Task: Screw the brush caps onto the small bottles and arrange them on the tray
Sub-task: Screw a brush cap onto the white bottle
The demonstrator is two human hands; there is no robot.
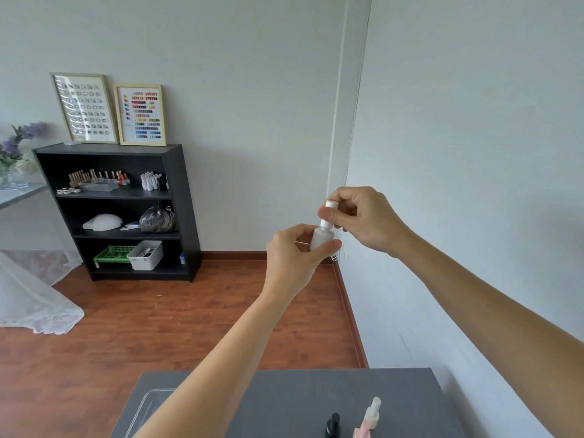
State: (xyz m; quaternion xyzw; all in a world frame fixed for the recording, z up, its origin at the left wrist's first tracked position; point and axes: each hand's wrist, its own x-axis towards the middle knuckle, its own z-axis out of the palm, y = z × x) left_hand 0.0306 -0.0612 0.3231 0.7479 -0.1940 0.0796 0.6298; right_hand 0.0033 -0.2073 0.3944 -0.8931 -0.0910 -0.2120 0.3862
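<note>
A small white bottle (320, 238) is being held up in the air above the grey desk (294, 403) by the left hand (292, 257) (fingers curled round its body), while the right hand (363, 218) is pinching its white brush cap (328, 213).

A dark grey worktop (300, 396) is filling the bottom of the view, standing over a reddish wooden floor (158, 327). A clear plastic tray (148, 403) is lying at the worktop's left edge, partly hidden behind a forearm. Near the front right, a small black bottle (332, 425) is standing upright, and just beside it a pale pink bottle (370, 418) with a whitish cap is standing too, both cut off by the lower edge.
</note>
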